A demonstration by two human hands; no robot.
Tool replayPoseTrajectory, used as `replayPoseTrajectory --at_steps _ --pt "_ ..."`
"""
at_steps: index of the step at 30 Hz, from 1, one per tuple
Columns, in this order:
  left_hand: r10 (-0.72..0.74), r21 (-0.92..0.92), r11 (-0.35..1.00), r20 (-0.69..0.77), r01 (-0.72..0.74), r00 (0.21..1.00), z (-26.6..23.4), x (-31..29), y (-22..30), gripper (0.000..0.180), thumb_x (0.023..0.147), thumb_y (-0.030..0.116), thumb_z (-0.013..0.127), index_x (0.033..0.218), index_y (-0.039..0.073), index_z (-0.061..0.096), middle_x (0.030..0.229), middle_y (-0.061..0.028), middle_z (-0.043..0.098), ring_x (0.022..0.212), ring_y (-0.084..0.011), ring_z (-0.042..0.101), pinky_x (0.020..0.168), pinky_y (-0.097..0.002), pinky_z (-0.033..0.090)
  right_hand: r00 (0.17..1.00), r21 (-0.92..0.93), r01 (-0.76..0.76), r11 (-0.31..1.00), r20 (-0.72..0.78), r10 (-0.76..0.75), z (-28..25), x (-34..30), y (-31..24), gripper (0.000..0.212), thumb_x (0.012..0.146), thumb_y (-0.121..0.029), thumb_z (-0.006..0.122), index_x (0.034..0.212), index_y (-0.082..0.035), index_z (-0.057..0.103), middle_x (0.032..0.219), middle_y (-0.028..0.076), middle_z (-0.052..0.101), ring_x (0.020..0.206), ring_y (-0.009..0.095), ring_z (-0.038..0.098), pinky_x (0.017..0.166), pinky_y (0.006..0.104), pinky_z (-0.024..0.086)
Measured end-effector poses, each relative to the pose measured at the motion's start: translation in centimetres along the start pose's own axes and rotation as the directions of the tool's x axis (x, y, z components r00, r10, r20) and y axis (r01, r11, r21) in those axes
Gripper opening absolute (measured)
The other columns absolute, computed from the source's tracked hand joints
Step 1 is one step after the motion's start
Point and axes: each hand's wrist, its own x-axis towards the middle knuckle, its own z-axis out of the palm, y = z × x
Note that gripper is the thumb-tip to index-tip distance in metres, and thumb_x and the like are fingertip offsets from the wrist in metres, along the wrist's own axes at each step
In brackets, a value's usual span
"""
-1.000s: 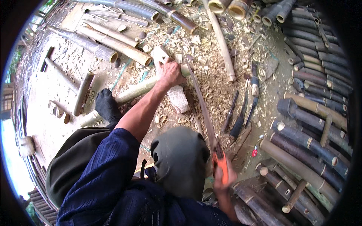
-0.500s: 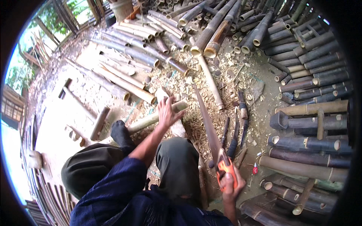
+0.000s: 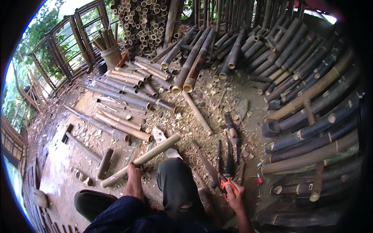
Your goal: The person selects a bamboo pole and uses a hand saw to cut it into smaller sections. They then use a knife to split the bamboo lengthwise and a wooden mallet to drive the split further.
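Note:
My left hand (image 3: 135, 171) is closed around a pale bamboo pole (image 3: 155, 152), toward its lower left part. The pole slants up to the right, its far end passing over a pale wooden block (image 3: 159, 135) beside my knee. In my right hand (image 3: 236, 198) is a handsaw with an orange handle (image 3: 228, 185). Its blade (image 3: 206, 163) points forward and left, apart from the pole. Just right of the blade, several dark long-handled tools (image 3: 230, 157) lie among the shavings.
Cut bamboo poles (image 3: 116, 130) lie ahead on the left, with more stacked bamboo (image 3: 307, 136) along the right. A wooden mallet-like tool (image 3: 104, 163) lies at left. A small red bottle (image 3: 260, 179) stands at right. A bucket (image 3: 111, 57) holds sticks at the back.
My left hand has moved from the pole's upper right end down to its lower left part and closed on it. The saw is drawn back, and the view has tilted up.

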Motion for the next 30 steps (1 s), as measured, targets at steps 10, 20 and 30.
replayPoseTrajectory --at_steps 10,20,30 --pt "0.827 -0.473 0.417 0.552 -0.776 0.108 6.8 -27.7 10.1 0.058 0.091 0.013 0.077 0.14 -0.003 0.051 0.104 -0.0076 0.064 0.086 -0.0139 0.059 0.074 -0.031 0.051 0.943 0.125 -0.329 0.936 -0.006 0.332 0.8 -0.5 -0.5 0.027 0.103 -0.026 0.063 0.105 0.001 0.069 0.055 -0.003 0.048 0.042 0.007 0.045 0.04 0.0274 0.036" --pt "0.199 0.185 -0.14 0.968 -0.973 0.155 3.7 -22.3 11.3 0.049 0.077 0.007 0.082 0.124 0.004 0.071 0.098 -0.0099 0.076 0.083 -0.0217 0.071 0.072 -0.0356 0.057 0.909 0.22 -0.393 0.893 -0.056 0.413 1.7 -0.4 -1.9 0.029 0.104 -0.028 0.063 0.107 0.001 0.067 0.054 0.0 0.045 0.041 0.011 0.044 0.039 0.03 0.037" --pt "0.017 0.313 -0.661 0.915 -0.683 0.403 0.7 -7.7 0.1 0.057 0.075 0.029 0.083 0.124 0.009 0.064 0.123 -0.0157 0.064 0.127 -0.0344 0.054 0.102 -0.0571 0.047 0.91 0.244 -0.399 0.884 -0.013 0.415 0.0 -0.2 -0.8 0.024 0.105 -0.024 0.059 0.106 0.0 0.063 0.055 0.0 0.043 0.042 0.01 0.043 0.039 0.0295 0.039"
